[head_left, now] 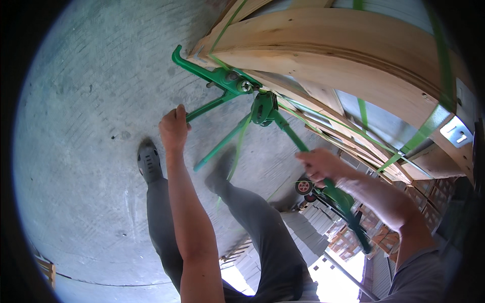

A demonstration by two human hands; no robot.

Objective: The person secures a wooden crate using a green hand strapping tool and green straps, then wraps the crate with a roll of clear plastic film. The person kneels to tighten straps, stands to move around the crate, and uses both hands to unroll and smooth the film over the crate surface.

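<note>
My left hand (174,126) is closed around the lower handle of a green strapping tensioner (230,82), whose upper lever ends in a curved hook. The tensioner sits beside the corner of a wooden crate (343,60). Against it is a second green tool, a strap sealer (264,107) with two long handles spread apart. My right hand (321,164) grips the sealer's right handle; its left handle slants down, untouched. A loose end of green strap (240,144) hangs from between the tools toward the floor. The strap inside the sealer's jaws is hidden.
Green straps (417,135) cross the crate on my right. Beneath my right forearm stands a wheeled cart (304,187) with green and black parts. Grey blocks (305,222) and stacked pallets (343,240) lie beyond. My feet are on the concrete floor (96,126).
</note>
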